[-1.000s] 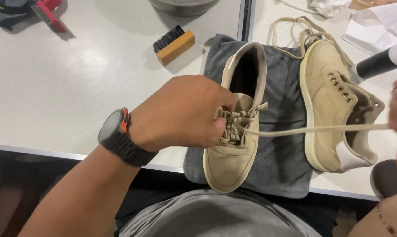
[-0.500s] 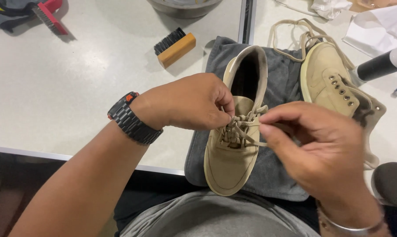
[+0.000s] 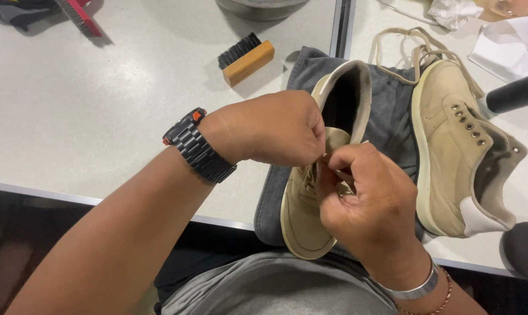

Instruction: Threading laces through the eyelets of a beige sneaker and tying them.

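Both hands, left hand & right hand, are pinched together on the laces of the tan shoe, which sits toe-near on a grey cloth at the bench edge, prob for close grip.

You have two tan suede sneakers: one at centre under your grips, one on its side at right. Two brushes lie on the bench: a wooden one with black bristles at top centre and a red one at upper left. One grey cloth is spread under the shoes, one loose lace at upper right.
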